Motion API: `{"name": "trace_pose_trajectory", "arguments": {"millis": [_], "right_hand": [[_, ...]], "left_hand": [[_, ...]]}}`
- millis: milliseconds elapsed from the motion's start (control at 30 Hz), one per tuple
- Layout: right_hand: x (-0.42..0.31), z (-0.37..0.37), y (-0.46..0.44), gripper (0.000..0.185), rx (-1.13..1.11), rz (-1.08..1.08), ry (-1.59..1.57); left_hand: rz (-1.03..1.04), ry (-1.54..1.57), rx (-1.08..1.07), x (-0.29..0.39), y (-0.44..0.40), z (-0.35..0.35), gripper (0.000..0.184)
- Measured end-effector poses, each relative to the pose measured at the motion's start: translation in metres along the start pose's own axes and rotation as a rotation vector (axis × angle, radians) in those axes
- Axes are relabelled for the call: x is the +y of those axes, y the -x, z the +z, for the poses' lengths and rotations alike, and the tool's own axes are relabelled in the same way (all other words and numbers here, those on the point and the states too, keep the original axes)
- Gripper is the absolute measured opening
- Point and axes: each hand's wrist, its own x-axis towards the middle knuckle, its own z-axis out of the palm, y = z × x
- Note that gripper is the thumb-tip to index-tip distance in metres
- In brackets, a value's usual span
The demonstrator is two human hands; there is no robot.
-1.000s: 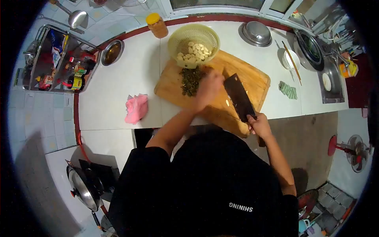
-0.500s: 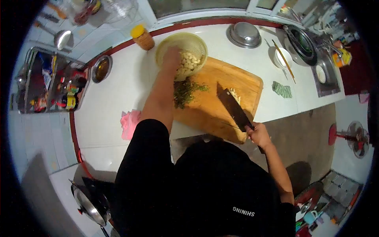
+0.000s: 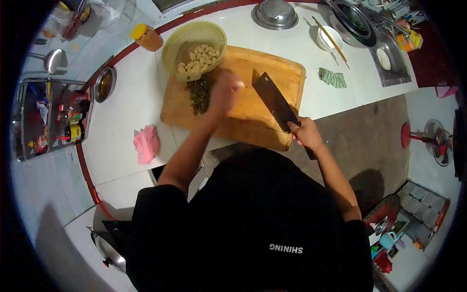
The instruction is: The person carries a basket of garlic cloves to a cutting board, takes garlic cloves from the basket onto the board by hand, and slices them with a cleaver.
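Observation:
My right hand (image 3: 305,132) is wrapped round the handle of a dark cleaver (image 3: 275,101), whose broad blade lies over the right part of the wooden cutting board (image 3: 272,62). Above the middle of the board is my left hand (image 3: 224,97), slightly blurred, its fingers pinched on a small pale piece that looks like a garlic clove (image 3: 239,84). A yellow plastic basket (image 3: 174,43) with several peeled garlic cloves (image 3: 202,57) stands at the board's far left corner. Chopped green herbs (image 3: 198,95) lie on the board just below the basket.
A jar with a yellow lid (image 3: 147,38) and a metal bowl (image 3: 104,84) stand left. Pink cloth (image 3: 146,144) lies near the front edge. To the right are an upturned metal bowl (image 3: 275,14), a white bowl (image 3: 327,41) with chopsticks (image 3: 335,46), a green cloth (image 3: 332,78) and the sink (image 3: 400,68).
My left hand has come out of the basket and moved over the board with a small pale piece. The cleaver stays in my right hand. The whole view has shifted.

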Motion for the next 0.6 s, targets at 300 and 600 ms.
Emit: {"name": "trace_pose_trajectory", "arguments": {"millis": [300,600], "right_hand": [[0.0,0.005,0.0,0.026,-0.019,-0.057,0.183],[-0.017,-0.004,0.011,0.025,0.029,-0.269,0.635]], "left_hand": [[0.325,-0.698,-0.177,-0.013,0.074,0.056,0.017],[0.466,-0.709,-0.076,-0.015,0.085,0.053,0.014]]}}
